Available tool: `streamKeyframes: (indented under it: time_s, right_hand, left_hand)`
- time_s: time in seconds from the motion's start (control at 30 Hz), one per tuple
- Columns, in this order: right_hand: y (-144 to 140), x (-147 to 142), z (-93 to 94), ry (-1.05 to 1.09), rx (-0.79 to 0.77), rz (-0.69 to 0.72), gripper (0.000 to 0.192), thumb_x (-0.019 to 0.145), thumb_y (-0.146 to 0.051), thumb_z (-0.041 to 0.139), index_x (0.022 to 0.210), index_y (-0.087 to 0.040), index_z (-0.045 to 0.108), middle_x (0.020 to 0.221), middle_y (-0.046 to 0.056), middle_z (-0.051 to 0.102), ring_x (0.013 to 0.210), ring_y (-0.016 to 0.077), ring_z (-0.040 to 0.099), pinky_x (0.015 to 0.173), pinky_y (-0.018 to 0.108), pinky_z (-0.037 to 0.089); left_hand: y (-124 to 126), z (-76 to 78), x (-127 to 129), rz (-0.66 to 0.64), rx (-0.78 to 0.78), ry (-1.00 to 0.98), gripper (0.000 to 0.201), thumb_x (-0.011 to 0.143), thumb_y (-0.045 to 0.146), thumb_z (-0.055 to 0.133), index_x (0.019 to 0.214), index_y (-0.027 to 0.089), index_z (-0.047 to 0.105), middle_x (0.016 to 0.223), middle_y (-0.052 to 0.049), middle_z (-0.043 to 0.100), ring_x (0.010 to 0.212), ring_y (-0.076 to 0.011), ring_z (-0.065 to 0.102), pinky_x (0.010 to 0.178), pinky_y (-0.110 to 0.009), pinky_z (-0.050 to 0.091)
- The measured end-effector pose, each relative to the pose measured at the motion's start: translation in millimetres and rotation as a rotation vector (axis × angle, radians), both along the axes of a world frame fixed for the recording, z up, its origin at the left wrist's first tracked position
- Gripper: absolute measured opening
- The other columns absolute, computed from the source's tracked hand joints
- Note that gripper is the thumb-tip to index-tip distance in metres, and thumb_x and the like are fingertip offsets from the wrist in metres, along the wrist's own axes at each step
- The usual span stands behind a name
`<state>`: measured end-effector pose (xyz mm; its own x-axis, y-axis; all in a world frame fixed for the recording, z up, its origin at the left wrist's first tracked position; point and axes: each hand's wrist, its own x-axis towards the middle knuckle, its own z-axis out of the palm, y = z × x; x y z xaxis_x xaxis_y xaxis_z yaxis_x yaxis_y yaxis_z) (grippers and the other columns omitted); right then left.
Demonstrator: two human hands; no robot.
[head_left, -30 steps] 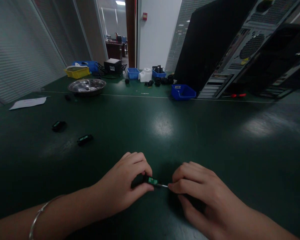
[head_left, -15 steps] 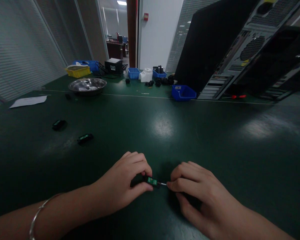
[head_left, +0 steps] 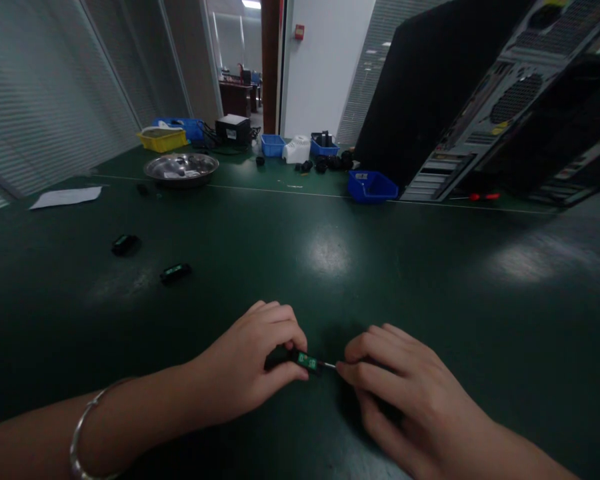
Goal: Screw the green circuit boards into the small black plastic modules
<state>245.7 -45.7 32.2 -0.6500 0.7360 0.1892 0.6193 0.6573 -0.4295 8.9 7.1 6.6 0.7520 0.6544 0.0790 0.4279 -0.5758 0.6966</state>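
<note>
Between the thumb and fingers of my left hand [head_left: 267,350] is a small black housing with a green circuit board [head_left: 307,361] facing up. My right hand [head_left: 405,387] pinches a thin metal shaft [head_left: 329,365] that points left and meets the housing's right end. The rest of that shaft is hidden by my right fingers, so its full shape cannot be made out. Two similar black housings with green boards, one nearer [head_left: 175,272] and one farther [head_left: 125,244], lie on the green tabletop to the left.
A metal bowl [head_left: 181,169], a white paper [head_left: 66,197] and a yellow tray [head_left: 163,139] are at the back left. A blue bin [head_left: 372,186] stands at the back, beside large computer cases [head_left: 430,87]. A red-handled tool [head_left: 484,197] lies below them.
The whole view has shifted slightly, with the background a little to the right. Both hands keep their grips, and the shaft still meets the housing's right end.
</note>
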Motion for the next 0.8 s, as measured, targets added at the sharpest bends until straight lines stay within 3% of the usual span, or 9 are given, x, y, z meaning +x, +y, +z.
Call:
streamKeyframes:
  time_s: [0.33, 0.63, 0.8]
  right_hand:
    - [-2.7, 1.5, 1.0, 0.210, -0.020, -0.044, 0.024, 0.088, -0.004, 0.047, 0.100, -0.018, 0.062, 0.091, 0.007, 0.062, 0.078, 0.0188, 0.059, 0.064, 0.031, 0.047]
    - [-0.7, -0.8, -2.6, 0.116, -0.021, -0.034, 0.023, 0.087, -0.007, 0.048, 0.095, -0.018, 0.065, 0.087, 0.006, 0.063, 0.076, 0.0192, 0.059, 0.064, 0.031, 0.048]
    - [-3.9, -3.6, -6.6, 0.113, 0.001, 0.018, 0.029, 0.087, -0.005, 0.050, 0.108, -0.019, 0.065, 0.095, 0.007, 0.064, 0.080, 0.0193, 0.059, 0.068, 0.032, 0.049]
  left_hand:
    - [0.1, -2.6, -1.6, -0.001, 0.007, -0.001, 0.010, 0.087, 0.022, 0.071, 0.090, 0.019, 0.062, 0.091, -0.001, 0.060, 0.086, -0.0193, 0.053, 0.076, -0.032, 0.035]
    - [1.1, -0.2, 0.2, 0.002, 0.016, 0.012, 0.010, 0.086, 0.021, 0.072, 0.089, 0.019, 0.063, 0.090, -0.002, 0.060, 0.085, -0.0196, 0.053, 0.076, -0.032, 0.035]
    - [0.1, -0.2, 2.4, 0.006, 0.052, 0.021, 0.009, 0.086, 0.020, 0.070, 0.088, 0.019, 0.062, 0.088, -0.002, 0.060, 0.084, -0.0198, 0.053, 0.076, -0.033, 0.035]
